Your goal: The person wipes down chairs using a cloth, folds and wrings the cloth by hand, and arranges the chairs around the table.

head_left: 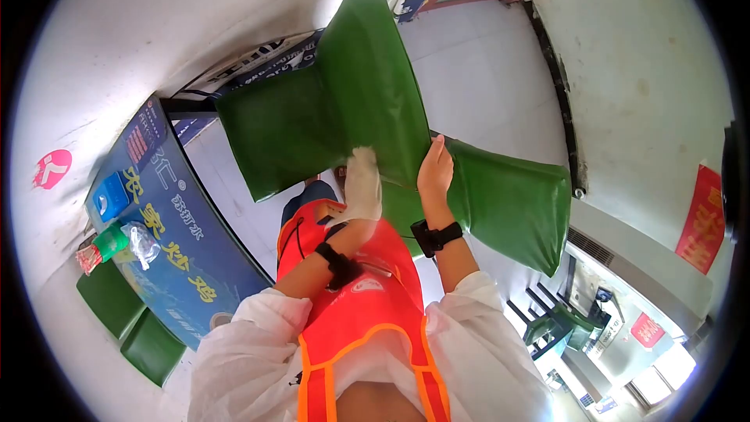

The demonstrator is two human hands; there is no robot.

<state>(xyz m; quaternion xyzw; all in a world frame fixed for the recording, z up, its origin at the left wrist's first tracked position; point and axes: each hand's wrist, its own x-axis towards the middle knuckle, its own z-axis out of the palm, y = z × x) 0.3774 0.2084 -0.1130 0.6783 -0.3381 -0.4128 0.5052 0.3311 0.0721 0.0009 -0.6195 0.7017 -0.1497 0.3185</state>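
A pale cloth [366, 191] covers most of my left hand [361, 215], blurred at its tip, against the lower backrest of a green padded chair [375, 70]. The fingers under the cloth are hidden, but the hand appears closed on it. My right hand [435, 170] holds the right edge of the same backrest, its fingers together along the edge. The chair's dark green seat [277, 129] extends to the left. A second green chair [512, 203] stands behind my right hand.
On the left, a blue table [183, 227] with printed lettering carries a blue box [112, 195], a green packet [109, 242] and a clear plastic bag [141, 244]. Beyond it are more green seats [133, 328]. A wall runs along the upper left; a white counter [641, 250] stands right.
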